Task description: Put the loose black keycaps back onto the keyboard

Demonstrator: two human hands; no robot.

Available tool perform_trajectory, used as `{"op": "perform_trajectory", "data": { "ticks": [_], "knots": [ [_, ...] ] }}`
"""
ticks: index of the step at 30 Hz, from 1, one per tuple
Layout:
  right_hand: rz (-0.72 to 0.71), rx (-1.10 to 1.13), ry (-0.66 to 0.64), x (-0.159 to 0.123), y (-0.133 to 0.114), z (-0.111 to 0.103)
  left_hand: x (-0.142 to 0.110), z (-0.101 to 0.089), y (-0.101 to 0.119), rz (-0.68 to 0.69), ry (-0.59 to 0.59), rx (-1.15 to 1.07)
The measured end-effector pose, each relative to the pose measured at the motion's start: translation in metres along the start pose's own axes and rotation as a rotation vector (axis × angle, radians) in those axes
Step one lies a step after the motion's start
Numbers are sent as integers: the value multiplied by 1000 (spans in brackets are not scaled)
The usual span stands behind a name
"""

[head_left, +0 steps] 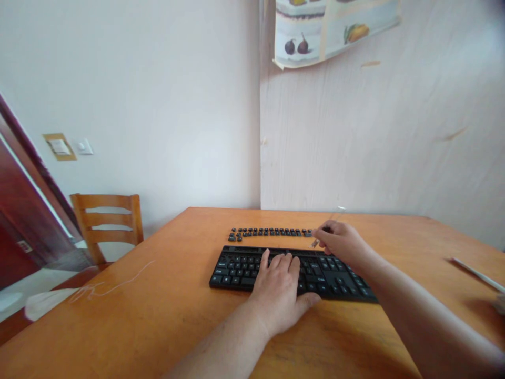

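A black keyboard [240, 266] lies on the wooden table. The top row of it shows bare, without keycaps. My left hand [276, 289] rests flat across its middle, fingers stretched over the keys and thumb out to the side. Above the keyboard's far edge, my right hand [335, 239] is closed around a slim tool that looks like thin wire, with a narrow loop [341, 209] sticking up behind the fingers and a short end pointing down. Behind the keyboard, loose black keycaps [272, 231] stand in two rows, and my right hand is close to their right end.
The wooden table [158, 310] reaches to the wall. White thread [130, 279] lies at its left, a thin pale stick [479, 273] at its right. A wooden chair [108, 218] stands beyond the left edge. A fruit picture [335, 31] hangs on the wall.
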State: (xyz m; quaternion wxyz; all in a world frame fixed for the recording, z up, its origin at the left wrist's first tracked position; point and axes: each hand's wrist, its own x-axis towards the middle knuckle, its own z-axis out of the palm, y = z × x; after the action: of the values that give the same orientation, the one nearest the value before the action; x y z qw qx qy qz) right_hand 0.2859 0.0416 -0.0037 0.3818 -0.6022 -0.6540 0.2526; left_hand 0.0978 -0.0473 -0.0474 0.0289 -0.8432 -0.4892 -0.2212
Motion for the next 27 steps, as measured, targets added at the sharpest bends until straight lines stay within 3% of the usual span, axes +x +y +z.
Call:
{"op": "perform_trajectory", "data": {
  "ticks": [5,9,14,17,19,22,27],
  "knots": [
    [-5,-21,-4,3,3,2,3,-3,-3,4,43,-48],
    [-15,5,25,4,4,5,14,-13,-24,-102,168,-151],
    [-17,78,21,-5,-7,13,25,-27,-75,-474,514,-518],
    [-31,164,-3,-14,-19,17,27,-36,-105,-668,804,-778],
    [-32,201,-13,-20,-26,20,27,-43,-120,-771,916,-891],
    [-49,222,-35,-26,-35,26,21,-47,-137,-746,934,-931],
    [-138,197,-89,-24,-48,41,-1,-30,-154,-732,780,-1031]
  ]
}}
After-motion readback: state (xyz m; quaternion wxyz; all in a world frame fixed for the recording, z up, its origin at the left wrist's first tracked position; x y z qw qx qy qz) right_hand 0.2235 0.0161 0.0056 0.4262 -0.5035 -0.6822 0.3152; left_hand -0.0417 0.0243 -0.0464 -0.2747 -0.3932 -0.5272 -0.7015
